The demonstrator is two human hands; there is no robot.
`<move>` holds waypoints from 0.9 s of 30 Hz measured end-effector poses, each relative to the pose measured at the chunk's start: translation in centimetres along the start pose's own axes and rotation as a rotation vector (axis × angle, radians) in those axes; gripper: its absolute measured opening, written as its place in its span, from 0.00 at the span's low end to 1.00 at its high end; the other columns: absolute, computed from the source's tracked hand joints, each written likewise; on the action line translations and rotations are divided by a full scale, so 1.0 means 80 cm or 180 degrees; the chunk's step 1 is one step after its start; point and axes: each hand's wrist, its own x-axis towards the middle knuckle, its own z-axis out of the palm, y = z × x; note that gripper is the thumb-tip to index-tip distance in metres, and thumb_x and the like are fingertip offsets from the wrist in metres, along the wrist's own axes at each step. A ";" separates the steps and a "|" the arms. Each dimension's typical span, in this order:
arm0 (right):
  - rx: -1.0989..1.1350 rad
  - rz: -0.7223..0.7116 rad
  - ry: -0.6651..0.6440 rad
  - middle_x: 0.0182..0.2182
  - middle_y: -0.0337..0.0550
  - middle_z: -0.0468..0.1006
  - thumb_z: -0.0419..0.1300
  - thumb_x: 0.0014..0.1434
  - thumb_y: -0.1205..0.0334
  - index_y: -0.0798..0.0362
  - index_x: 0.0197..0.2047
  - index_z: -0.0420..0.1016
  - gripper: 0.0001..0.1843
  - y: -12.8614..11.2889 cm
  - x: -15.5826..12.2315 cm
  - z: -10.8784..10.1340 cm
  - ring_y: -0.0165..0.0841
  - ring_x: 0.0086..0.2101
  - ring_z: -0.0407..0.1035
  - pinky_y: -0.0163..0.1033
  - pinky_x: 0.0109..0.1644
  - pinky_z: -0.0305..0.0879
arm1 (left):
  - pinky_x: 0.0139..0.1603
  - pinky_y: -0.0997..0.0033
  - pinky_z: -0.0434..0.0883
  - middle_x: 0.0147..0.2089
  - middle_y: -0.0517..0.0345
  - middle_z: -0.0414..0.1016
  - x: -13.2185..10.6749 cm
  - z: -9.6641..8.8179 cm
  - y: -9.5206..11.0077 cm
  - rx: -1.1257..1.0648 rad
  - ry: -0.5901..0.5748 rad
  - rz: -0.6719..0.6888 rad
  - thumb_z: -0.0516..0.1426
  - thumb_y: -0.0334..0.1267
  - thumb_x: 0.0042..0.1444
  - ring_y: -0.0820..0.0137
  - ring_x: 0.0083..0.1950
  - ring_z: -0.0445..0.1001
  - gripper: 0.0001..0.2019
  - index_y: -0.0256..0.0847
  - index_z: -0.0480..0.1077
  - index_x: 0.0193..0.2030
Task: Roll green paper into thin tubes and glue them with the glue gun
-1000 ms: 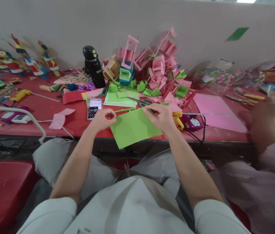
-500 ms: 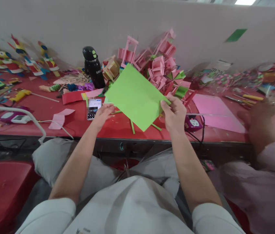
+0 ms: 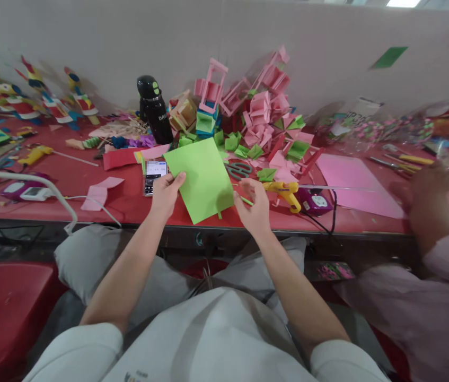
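Observation:
My left hand (image 3: 165,196) is closed on a light green sheet (image 3: 202,183), its thumb lying over the left edge. The sheet is held tilted above the red table's front part. At the sheet's right edge is my right hand (image 3: 254,208), its fingers curved and apart, with nothing seen gripped in them. Beside that hand lie a yellow glue gun (image 3: 285,192) and grey-handled scissors (image 3: 238,170). A thin green strip (image 3: 247,201) shows by the right fingers. The phone (image 3: 155,176) rests just behind my left hand.
Behind the sheet is a heap of pink folded pieces (image 3: 262,109) with green folded pieces (image 3: 232,142). A black bottle (image 3: 155,111) stands left of it. A purple box (image 3: 315,201) and a pink sheet (image 3: 361,185) lie rightward. Another person's arm (image 3: 431,207) reaches in at far right.
The green sheet has come lower and turned more upright. My left hand has taken its left edge; my right hand has let go and moved left. The scissors and glue gun have come into view.

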 end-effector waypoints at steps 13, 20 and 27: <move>0.1068 0.0578 -0.1147 0.61 0.49 0.71 0.66 0.56 0.44 0.39 0.71 0.49 0.46 -0.078 0.005 0.029 0.46 0.53 0.73 0.53 0.54 0.76 | 0.27 0.67 0.71 0.19 0.58 0.68 -0.024 0.030 0.039 0.0427 -0.0394 0.0818 0.57 0.73 0.47 0.67 0.27 0.74 0.34 0.41 0.64 0.17; 0.1495 0.1536 -0.0631 0.54 0.48 0.78 0.65 0.54 0.41 0.44 0.64 0.60 0.39 -0.026 0.005 0.018 0.45 0.49 0.76 0.51 0.49 0.77 | 0.42 0.61 0.77 0.37 0.52 0.82 -0.009 -0.015 0.022 0.0040 -0.0690 -0.0222 0.66 0.61 0.47 0.59 0.40 0.80 0.25 0.40 0.78 0.39; 0.1366 0.1720 -0.1694 0.46 0.54 0.82 0.35 0.61 0.24 0.50 0.55 0.75 0.46 -0.014 0.017 -0.017 0.45 0.47 0.78 0.50 0.46 0.75 | 0.45 0.56 0.78 0.42 0.47 0.84 0.002 -0.092 0.034 0.1188 -0.1003 -0.0852 0.71 0.49 0.41 0.53 0.42 0.81 0.17 0.40 0.82 0.33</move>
